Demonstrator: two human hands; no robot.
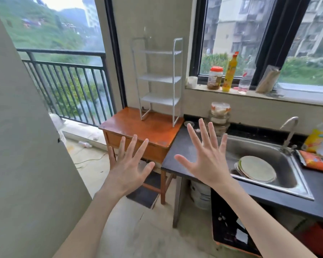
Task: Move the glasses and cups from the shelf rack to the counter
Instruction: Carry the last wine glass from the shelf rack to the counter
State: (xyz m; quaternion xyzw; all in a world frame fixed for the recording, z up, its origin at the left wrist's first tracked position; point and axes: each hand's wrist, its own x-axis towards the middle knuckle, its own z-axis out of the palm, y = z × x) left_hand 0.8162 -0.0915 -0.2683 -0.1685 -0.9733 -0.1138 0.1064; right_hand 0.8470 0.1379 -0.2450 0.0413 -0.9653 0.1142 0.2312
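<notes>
A white three-tier shelf rack (159, 79) stands on a small wooden table (138, 127) against the wall; its shelves show nothing on them. The dark counter (177, 151) adjoins the table on the right. A stack of clear glass jars or cups (219, 116) stands at the counter's back, and a small clear dish (189, 124) lies beside it. My left hand (128, 164) and my right hand (206, 155) are both raised in front of me, fingers spread wide, holding nothing.
A steel sink (280, 175) with plates (255, 169) and a tap (289, 135) is set in the counter. Bottles and a jar (215, 78) line the windowsill. An orange packet (315, 161) lies right of the sink. A balcony railing (67, 86) is at left.
</notes>
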